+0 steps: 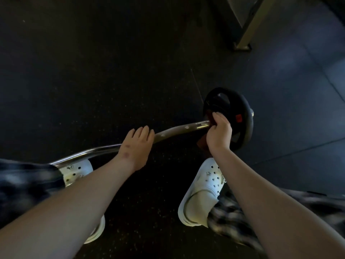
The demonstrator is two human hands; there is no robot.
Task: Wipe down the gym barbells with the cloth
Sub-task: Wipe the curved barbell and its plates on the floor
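The barbell (179,130), a curved chrome bar, runs across the view in front of the person, passing under both hands. The left hand (137,144) rests on top of the bar near its middle bend, with fingers extended, close together and laid across the bar; the thumb is hidden. The right hand (218,133) is further along the bar, at its right end, with fingers curled. It grips the cloth (202,142), a dark reddish-brown piece, and holds it against the bar. Part of the cloth hangs below the right hand.

A black weight plate (240,109) with a red label (238,118) sits on the bar directly beyond the right hand, touching or just beside it. Two white clogs (203,186) stand on the dark rubber floor (93,71) below the hands.
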